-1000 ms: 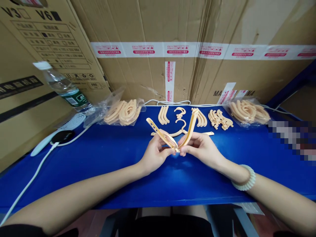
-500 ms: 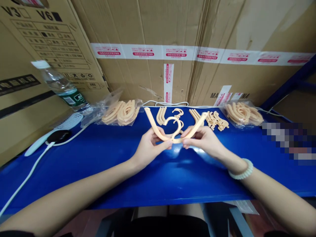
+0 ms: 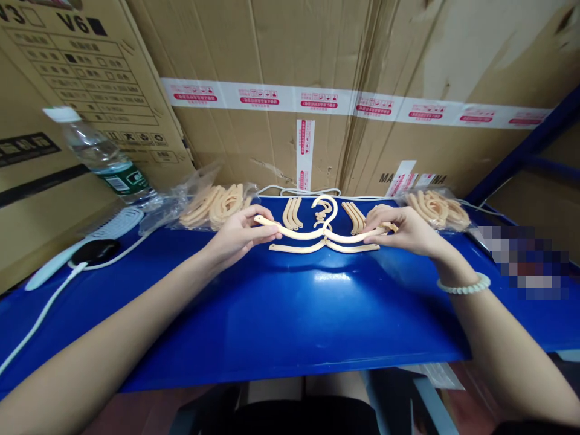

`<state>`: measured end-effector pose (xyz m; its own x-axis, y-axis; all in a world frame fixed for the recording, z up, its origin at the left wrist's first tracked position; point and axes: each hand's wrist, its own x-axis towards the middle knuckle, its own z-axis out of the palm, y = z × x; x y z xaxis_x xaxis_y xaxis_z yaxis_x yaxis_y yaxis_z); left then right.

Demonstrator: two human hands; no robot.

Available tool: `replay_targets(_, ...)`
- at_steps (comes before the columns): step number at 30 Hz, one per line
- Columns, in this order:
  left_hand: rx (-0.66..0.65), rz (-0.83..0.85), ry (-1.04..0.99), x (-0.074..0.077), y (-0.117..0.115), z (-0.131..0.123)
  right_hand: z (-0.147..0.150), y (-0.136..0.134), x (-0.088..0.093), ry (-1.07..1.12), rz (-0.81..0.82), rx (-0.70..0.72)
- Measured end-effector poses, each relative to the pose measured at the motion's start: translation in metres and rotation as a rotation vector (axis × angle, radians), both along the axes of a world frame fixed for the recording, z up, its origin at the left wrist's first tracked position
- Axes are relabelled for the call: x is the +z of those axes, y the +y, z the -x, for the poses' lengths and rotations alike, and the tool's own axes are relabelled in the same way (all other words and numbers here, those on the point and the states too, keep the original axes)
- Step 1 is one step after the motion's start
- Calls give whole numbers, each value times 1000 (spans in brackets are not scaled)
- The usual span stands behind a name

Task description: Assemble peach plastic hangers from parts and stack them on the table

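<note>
Both my hands hold a cream plastic clothes hanger [image 3: 299,232] with a curved hook on top, level above the blue table. My left hand [image 3: 240,232] pinches the tip of its left arm between thumb and fingers. At the other end, my right hand [image 3: 401,226] closes around the tip of the right arm. Just under the hanger shows a second pair of curved hanger arms [image 3: 296,248]; whether it is joined to the upper one I cannot tell. Behind lie loose hanger arms [image 3: 293,212], more arms [image 3: 352,215] and loose hooks [image 3: 322,211].
Clear bags of hanger parts lie at left [image 3: 217,205] and right [image 3: 437,208]. Further left are a water bottle [image 3: 106,160], a pale hairbrush [image 3: 84,248] and a black round device [image 3: 95,252] on a white cable. Cardboard boxes [image 3: 263,145] wall the back of the blue table [image 3: 281,326].
My hands have moved apart from the hanger's middle to its arm ends. The arms, raised in a V before, now spread nearly flat, and the lower pair of arms has come into view.
</note>
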<state>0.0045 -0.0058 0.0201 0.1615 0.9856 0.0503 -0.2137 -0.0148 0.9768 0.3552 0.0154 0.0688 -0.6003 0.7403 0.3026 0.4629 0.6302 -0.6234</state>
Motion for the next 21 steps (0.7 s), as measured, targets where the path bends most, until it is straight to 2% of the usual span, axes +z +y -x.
replay_targets(2,-76,-130,212,-1,2,4,-4,3,-4,-134,-46,26)
replay_targets(5,-160,-439,583,-5,4,8,-6,8,-13,-323,-67,40)
replay_targets(9,-187,-726,853,-17,8,10,-4,15,-24,-444,-53,70)
replay_targets(13,-225,-824,1011,-25,9,10,-3,17,-26,-532,46,22)
replay_targets(17,-233,-829,1052,-27,5,6,-4,14,-22,-601,83,-60)
replay_targets(21,-207,-848,1091,-30,1,-1,-3,12,-22,-641,96,-84)
